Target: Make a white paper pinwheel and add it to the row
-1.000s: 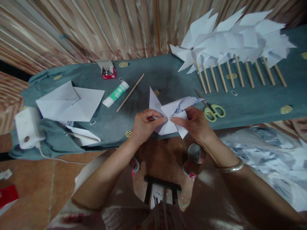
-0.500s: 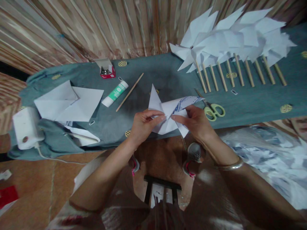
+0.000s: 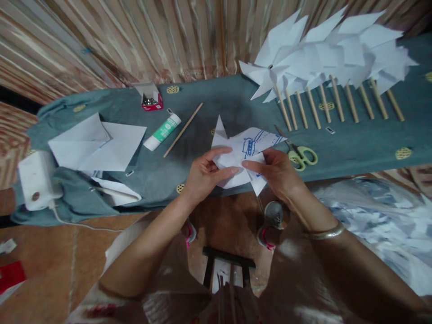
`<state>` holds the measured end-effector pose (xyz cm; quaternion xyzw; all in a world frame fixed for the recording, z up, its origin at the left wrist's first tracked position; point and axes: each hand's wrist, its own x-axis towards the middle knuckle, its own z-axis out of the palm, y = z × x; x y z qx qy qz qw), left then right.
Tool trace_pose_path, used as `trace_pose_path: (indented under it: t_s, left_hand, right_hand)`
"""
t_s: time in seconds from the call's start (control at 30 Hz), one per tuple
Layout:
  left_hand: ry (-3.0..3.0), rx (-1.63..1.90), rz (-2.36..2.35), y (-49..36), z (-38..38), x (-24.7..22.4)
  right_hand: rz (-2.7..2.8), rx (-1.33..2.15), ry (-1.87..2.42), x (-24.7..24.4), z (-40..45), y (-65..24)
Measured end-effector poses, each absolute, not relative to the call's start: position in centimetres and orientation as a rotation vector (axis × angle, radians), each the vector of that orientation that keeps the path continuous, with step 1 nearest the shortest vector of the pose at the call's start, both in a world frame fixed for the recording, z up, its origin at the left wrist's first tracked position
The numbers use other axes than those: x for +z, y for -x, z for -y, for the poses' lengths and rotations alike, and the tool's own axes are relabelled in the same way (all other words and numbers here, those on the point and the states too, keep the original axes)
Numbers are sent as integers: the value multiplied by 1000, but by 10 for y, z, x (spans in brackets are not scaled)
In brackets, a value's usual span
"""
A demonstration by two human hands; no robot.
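Note:
Both hands hold a folded white paper pinwheel (image 3: 238, 155) with blue print, over the front edge of the cloth-covered table. My left hand (image 3: 205, 173) grips its left side, thumb near the centre and forefinger above. My right hand (image 3: 280, 171) pinches its right side, thumb pressed on the paper close to the middle. One paper point stands up at the upper left, another hangs at the lower right. Green-handled scissors (image 3: 302, 156) lie just right of my right hand. A thin wooden stick (image 3: 183, 130) and a glue stick (image 3: 162, 132) lie left of the paper.
Several white pinwheels on sticks (image 3: 324, 58) lie at the back right of the table (image 3: 364, 144). An open red box (image 3: 151, 101) of small metal pieces stands at the back left. Folded paper sheets (image 3: 123, 144) and a white power strip (image 3: 37, 180) are at the left.
The paper's upper right flap has opened out and shows more blue print. My left forefinger and thumb have moved apart, with the thumb slightly further right.

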<state>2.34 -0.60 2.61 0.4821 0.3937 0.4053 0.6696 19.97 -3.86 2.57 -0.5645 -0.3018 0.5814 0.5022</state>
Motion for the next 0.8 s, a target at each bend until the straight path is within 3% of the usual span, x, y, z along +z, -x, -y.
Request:
trace_pose_path:
  t_s: [0.23,0.5,0.8]
  left_hand:
    - [-883,984,-953,-22,7,38]
    - [-820,758,-980,-23,7,38]
    - [-842,779,-1057,-30,13,37]
  right_hand:
    - [728,1426,1348,28,40,-201]
    - [733,1431,1360,29,41,-200]
    - [783,1412,1387,32,43,-196]
